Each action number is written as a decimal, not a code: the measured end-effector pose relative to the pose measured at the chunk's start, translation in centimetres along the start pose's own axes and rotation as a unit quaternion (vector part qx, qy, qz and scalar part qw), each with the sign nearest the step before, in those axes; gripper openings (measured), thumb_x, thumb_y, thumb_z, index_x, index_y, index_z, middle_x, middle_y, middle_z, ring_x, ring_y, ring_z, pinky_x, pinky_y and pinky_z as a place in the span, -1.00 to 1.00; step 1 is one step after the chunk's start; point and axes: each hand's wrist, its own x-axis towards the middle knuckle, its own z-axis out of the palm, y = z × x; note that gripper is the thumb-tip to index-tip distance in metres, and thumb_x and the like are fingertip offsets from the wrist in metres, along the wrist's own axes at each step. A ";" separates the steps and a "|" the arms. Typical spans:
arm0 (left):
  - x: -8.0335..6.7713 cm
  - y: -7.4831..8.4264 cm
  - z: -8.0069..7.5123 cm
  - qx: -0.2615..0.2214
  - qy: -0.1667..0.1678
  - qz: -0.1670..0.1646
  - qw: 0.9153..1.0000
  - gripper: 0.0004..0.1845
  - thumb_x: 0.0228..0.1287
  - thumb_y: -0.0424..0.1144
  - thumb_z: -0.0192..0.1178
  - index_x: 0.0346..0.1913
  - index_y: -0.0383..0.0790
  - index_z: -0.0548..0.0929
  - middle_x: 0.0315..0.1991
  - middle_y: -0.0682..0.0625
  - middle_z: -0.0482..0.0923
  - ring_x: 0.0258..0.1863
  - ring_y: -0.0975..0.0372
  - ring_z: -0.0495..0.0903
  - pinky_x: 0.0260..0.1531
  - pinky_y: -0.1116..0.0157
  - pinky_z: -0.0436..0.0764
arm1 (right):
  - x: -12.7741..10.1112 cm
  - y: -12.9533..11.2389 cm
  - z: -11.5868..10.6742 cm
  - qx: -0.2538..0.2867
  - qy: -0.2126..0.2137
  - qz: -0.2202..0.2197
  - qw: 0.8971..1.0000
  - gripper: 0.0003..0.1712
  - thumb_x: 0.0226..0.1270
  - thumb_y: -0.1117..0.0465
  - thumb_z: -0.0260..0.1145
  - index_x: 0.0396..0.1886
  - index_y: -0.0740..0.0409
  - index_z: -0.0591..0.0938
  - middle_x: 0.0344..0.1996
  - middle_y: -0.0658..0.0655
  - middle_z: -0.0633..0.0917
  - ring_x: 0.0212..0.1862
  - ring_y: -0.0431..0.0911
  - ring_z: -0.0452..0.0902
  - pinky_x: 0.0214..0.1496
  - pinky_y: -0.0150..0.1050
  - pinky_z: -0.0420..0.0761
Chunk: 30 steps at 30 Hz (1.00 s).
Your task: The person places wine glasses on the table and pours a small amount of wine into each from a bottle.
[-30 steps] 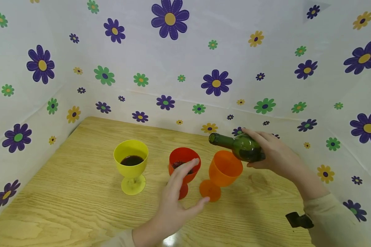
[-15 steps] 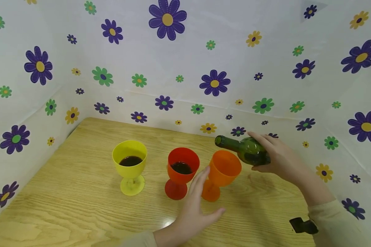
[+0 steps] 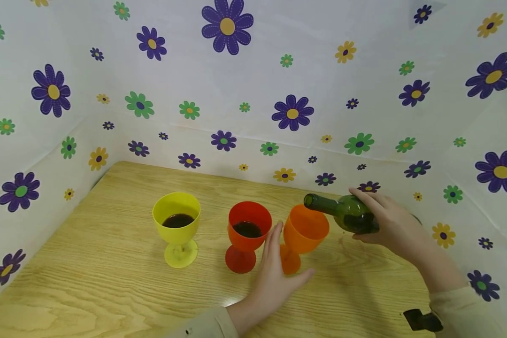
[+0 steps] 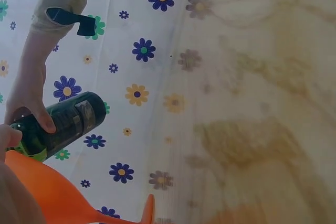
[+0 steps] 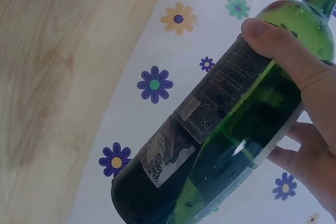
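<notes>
My right hand (image 3: 395, 230) grips a green glass wine bottle (image 3: 349, 212) round its body, tilted with the neck to the left. The bottle's mouth is above the far rim of an orange goblet (image 3: 301, 237), and no liquid shows leaving it. In the right wrist view, the dark label of the bottle (image 5: 205, 108) faces the camera. My left hand (image 3: 274, 277) is beside the orange goblet, fingers extended between it and a red goblet (image 3: 245, 239), thumb spread away. Whether it touches the orange goblet I cannot tell. Dark liquid lies in the red goblet; none shows in the orange one.
A yellow goblet (image 3: 178, 230) with dark liquid stands to the left on the wooden table (image 3: 110, 263). White flower-printed cloth (image 3: 173, 70) rises behind the table and at both sides. A dark strap (image 3: 422, 320) sits on my right sleeve.
My left hand has moved right, from in front of the red goblet to the orange goblet's side. The bottle in my right hand has shifted right and slightly down.
</notes>
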 end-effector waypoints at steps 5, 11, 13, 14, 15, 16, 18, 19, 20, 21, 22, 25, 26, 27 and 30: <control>0.7 0.0 0.4 0.011 0.008 -0.007 1.000 0.19 -0.03 0.14 0.43 0.50 0.26 -0.23 0.51 0.13 -0.20 0.45 0.13 -0.03 0.29 -0.10 0.15 | -0.7 0.3 0.3 -0.005 0.007 -0.002 1.000 0.36 -0.55 0.21 0.73 0.44 0.05 0.25 -0.05 0.34 0.54 -0.10 0.28 0.52 -0.14 0.24 0.55; 2.0 -0.3 1.2 0.018 0.031 -0.012 0.999 0.23 -0.07 0.15 0.46 0.50 0.27 -0.25 0.51 0.15 -0.17 0.45 0.12 -0.02 0.30 -0.11 0.15 | -1.3 0.7 0.6 -0.020 0.006 -0.005 1.000 0.39 -0.57 0.20 0.73 0.45 0.05 0.24 -0.01 0.37 0.54 -0.10 0.34 0.52 -0.08 0.30 0.50; 2.4 -0.3 1.4 0.013 0.041 -0.004 0.999 0.23 -0.07 0.11 0.47 0.51 0.22 -0.22 0.50 0.10 -0.12 0.44 0.11 0.01 0.30 -0.09 0.15 | -1.5 0.8 0.7 -0.026 0.007 -0.006 1.000 0.39 -0.57 0.19 0.73 0.45 0.04 0.24 -0.01 0.36 0.55 -0.11 0.34 0.53 -0.08 0.30 0.50; 2.6 -0.3 1.5 0.010 0.045 0.001 0.999 0.22 -0.06 0.09 0.48 0.51 0.19 -0.20 0.50 0.08 -0.10 0.43 0.12 0.02 0.30 -0.08 0.16 | -1.6 0.8 0.8 -0.029 0.006 -0.006 1.000 0.39 -0.57 0.18 0.73 0.46 0.03 0.23 -0.01 0.36 0.55 -0.11 0.35 0.53 -0.08 0.30 0.50; 2.8 -0.3 1.5 0.005 0.049 0.006 0.999 0.21 -0.05 0.05 0.48 0.52 0.16 -0.18 0.49 0.07 -0.07 0.43 0.13 0.04 0.32 -0.05 0.15 | -1.6 0.8 0.8 -0.031 0.007 -0.006 0.999 0.39 -0.56 0.18 0.73 0.46 0.03 0.23 -0.01 0.36 0.55 -0.11 0.35 0.53 -0.08 0.29 0.50; 2.9 -0.3 1.6 -0.001 0.051 0.011 0.999 0.19 -0.04 0.02 0.49 0.52 0.12 -0.16 0.49 0.06 -0.04 0.42 0.14 0.05 0.32 -0.03 0.15 | -1.7 0.8 0.8 -0.034 0.006 -0.006 0.999 0.40 -0.57 0.18 0.73 0.46 0.02 0.23 0.00 0.35 0.55 -0.11 0.35 0.53 -0.08 0.29 0.50; 3.2 -0.4 1.6 -0.013 0.054 0.022 0.998 0.15 -0.01 -0.05 0.48 0.52 0.04 -0.11 0.47 0.04 0.02 0.40 0.16 0.10 0.34 0.02 0.14 | -1.8 0.9 0.8 -0.039 0.006 -0.008 0.999 0.41 -0.58 0.18 0.73 0.46 0.01 0.23 0.00 0.35 0.55 -0.11 0.35 0.52 -0.07 0.29 0.50; 3.3 -0.4 1.6 -0.016 0.054 0.024 0.998 0.13 0.00 -0.08 0.48 0.51 0.02 -0.08 0.46 0.05 0.04 0.39 0.19 0.12 0.34 0.05 0.15 | -1.8 0.9 0.9 -0.042 0.006 -0.009 0.999 0.41 -0.58 0.18 0.74 0.46 0.01 0.23 0.00 0.34 0.55 -0.11 0.35 0.52 -0.07 0.29 0.50; 3.4 -0.4 1.6 -0.019 0.055 0.026 0.998 0.11 0.01 -0.10 0.48 0.51 0.01 -0.06 0.45 0.05 0.07 0.38 0.20 0.14 0.34 0.07 0.15 | -1.8 0.9 0.9 -0.045 0.006 -0.012 0.999 0.41 -0.59 0.18 0.74 0.46 0.02 0.24 0.00 0.34 0.55 -0.11 0.35 0.52 -0.07 0.29 0.50; 3.4 -0.4 1.6 -0.022 0.056 0.030 0.998 0.08 0.02 -0.12 0.47 0.51 -0.01 -0.03 0.44 0.04 0.10 0.36 0.19 0.17 0.34 0.06 0.17 | -1.8 1.0 0.8 -0.048 0.007 -0.015 0.999 0.41 -0.59 0.18 0.74 0.46 0.02 0.24 0.00 0.34 0.56 -0.11 0.35 0.52 -0.06 0.29 0.49; 3.4 -0.4 1.6 -0.022 0.056 0.031 0.998 0.07 0.02 -0.13 0.47 0.51 -0.02 -0.01 0.43 0.04 0.13 0.35 0.19 0.19 0.33 0.07 0.18 | -1.8 1.0 0.8 -0.052 0.009 -0.017 0.998 0.40 -0.59 0.18 0.74 0.45 0.03 0.25 0.00 0.34 0.56 -0.11 0.35 0.52 -0.06 0.29 0.49; 3.5 -0.4 1.6 -0.018 0.057 0.029 0.998 0.04 0.03 -0.12 0.47 0.50 0.02 0.04 0.39 0.06 0.18 0.32 0.19 0.23 0.32 0.07 0.20 | -1.8 1.1 0.8 -0.060 0.013 -0.021 0.998 0.22 -0.27 -0.24 0.57 0.44 0.04 0.27 0.00 0.34 0.56 -0.09 0.35 0.51 -0.06 0.29 0.50; 3.4 -0.3 1.6 -0.017 0.056 0.029 0.998 0.03 0.02 -0.13 0.47 0.50 0.04 0.05 0.39 0.05 0.19 0.32 0.19 0.24 0.31 0.06 0.21 | -1.9 1.2 0.7 -0.063 0.014 -0.022 0.998 0.15 -0.14 -0.37 0.40 0.43 0.03 0.28 0.00 0.33 0.57 -0.09 0.35 0.51 -0.08 0.29 0.50; 3.4 -0.3 1.6 -0.015 0.056 0.029 0.998 0.03 0.02 -0.12 0.47 0.50 0.05 0.05 0.38 0.06 0.20 0.31 0.19 0.25 0.31 0.06 0.21 | -1.9 1.2 0.7 -0.067 0.015 -0.022 0.997 0.08 -0.03 -0.44 0.21 0.44 0.02 0.27 0.00 0.33 0.57 -0.08 0.34 0.51 -0.09 0.29 0.50; 3.4 -0.3 1.7 -0.015 0.053 0.025 0.998 0.03 0.02 -0.12 0.47 0.49 0.08 0.05 0.37 0.07 0.21 0.30 0.20 0.25 0.31 0.06 0.21 | -2.0 1.3 0.6 -0.075 0.019 -0.022 0.997 -0.03 0.12 -0.44 -0.20 0.43 0.01 0.28 -0.01 0.32 0.57 -0.08 0.33 0.50 -0.11 0.28 0.51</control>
